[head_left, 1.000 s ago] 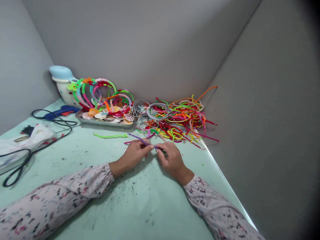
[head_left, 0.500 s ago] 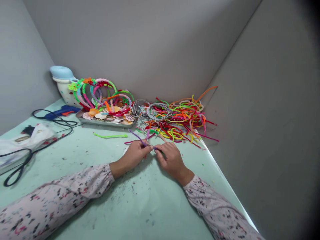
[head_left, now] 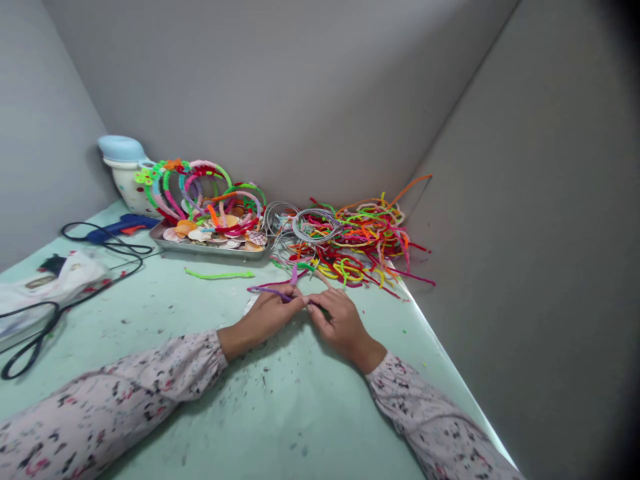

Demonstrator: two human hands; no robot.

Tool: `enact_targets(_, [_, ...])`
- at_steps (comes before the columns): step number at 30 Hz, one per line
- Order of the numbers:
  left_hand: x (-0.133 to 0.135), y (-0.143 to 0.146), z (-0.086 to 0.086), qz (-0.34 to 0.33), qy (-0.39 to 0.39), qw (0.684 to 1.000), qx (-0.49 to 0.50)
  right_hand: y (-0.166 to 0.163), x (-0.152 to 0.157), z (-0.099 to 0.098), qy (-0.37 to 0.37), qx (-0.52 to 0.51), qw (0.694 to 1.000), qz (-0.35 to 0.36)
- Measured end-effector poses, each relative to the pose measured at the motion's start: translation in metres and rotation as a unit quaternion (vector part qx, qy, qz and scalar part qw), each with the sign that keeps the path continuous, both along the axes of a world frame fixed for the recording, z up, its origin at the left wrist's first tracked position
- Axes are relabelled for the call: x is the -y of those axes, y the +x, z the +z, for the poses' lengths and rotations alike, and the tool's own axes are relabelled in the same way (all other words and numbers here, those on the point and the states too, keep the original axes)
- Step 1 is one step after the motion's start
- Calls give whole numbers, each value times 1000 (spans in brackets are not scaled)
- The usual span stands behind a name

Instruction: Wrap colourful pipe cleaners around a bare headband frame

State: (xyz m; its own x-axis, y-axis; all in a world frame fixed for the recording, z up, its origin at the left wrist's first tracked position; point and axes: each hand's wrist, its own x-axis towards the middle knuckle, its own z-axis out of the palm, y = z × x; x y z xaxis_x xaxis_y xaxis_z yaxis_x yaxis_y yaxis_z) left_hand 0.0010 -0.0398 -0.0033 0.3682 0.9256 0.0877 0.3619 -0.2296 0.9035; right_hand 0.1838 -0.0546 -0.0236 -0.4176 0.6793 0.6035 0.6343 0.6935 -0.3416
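Near the far right edge of the worktop [head_left: 300, 413], the left hand [head_left: 270, 315] and the right hand [head_left: 341, 321] meet fingertip to fingertip. Both are closed in a pinch on a purple pipe cleaner [head_left: 274, 291]. Its free length bends away to the left from the left hand's fingers, low over the worktop, and the short stretch between the two hands is mostly hidden by the fingers. Both wrists rest on the surface, in pale flowered sleeves [head_left: 150, 387].

Just beyond the hands, a tangled heap of coloured pipe cleaners [head_left: 365, 243] fills the far right corner, with a few grey wire rings [head_left: 313, 223] lying on its left side. A single green pipe cleaner [head_left: 220, 275] lies apart, to the left of the hands. Behind it, along the far edge, a metal tray [head_left: 210, 249] holds shells [head_left: 203, 233] and a row of upright wrapped headbands [head_left: 200, 190]. A white jar with a pale blue lid [head_left: 123, 170] stands at the far left corner, next to the tray. A blue glue gun [head_left: 120, 225] lies in front of the jar, and its black cable [head_left: 95, 272] loops toward the left edge past a plastic bag [head_left: 47, 283].
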Motion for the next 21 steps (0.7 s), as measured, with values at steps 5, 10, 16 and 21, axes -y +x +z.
enact_targets(5, [-3, -1, -3, 7, 1, 1000, 27, 0, 0, 0, -8, 5, 1000, -5])
enact_targets(10, [-1, -1, -1, 8, -12, 999, 44, 1, 0, 1, 36, 41, 998, -31])
enact_targets(16, [3, 0, 4, 5, -23, 997, 68, 3, 2, 7, 98, 82, 991, -48])
enact_targets(21, [3, 0, 2, 6, -30, 997, 74, 2, 4, 10, 122, 104, 985, -57])
